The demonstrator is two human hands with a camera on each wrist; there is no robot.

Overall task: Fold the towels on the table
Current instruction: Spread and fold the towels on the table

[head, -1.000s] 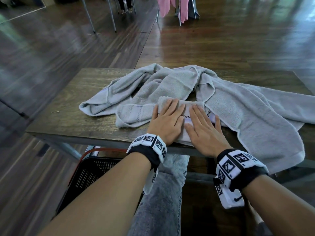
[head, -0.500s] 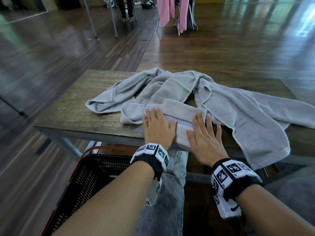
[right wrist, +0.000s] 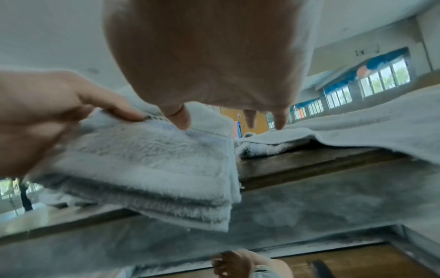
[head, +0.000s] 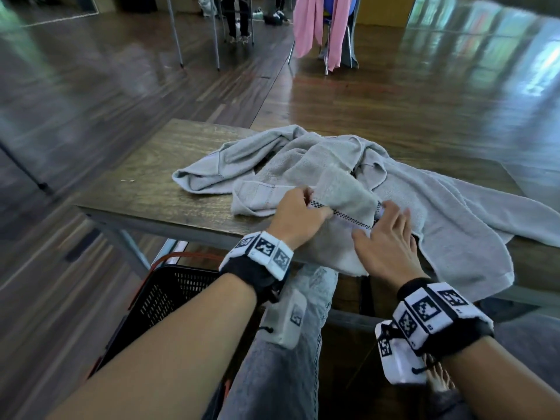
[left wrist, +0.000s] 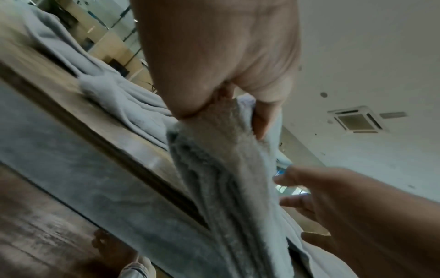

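Note:
A small folded grey towel (head: 345, 204) with a black-and-white checked band lies at the near edge of the wooden table (head: 145, 189). My left hand (head: 309, 206) pinches its left edge, thumb on top, and tilts that side up. In the left wrist view the folded towel (left wrist: 226, 169) hangs from the left hand (left wrist: 238, 107), its stacked layers showing. My right hand (head: 386, 225) stays open at the towel's right edge with straight fingers. In the right wrist view the right hand's thumb (right wrist: 179, 120) touches the folded towel (right wrist: 154, 159).
Behind and to the right, unfolded grey towels (head: 297, 159) lie in a crumpled heap. One large towel (head: 472, 237) hangs over the table's front edge. A black basket (head: 169, 301) with a red handle stands on the floor at the lower left. Pink cloth (head: 315, 28) hangs on a chair far behind.
Both hands lay flat on the folded towel before. Now the left hand pinches its left edge and lifts it, and the right hand has slid to the right edge.

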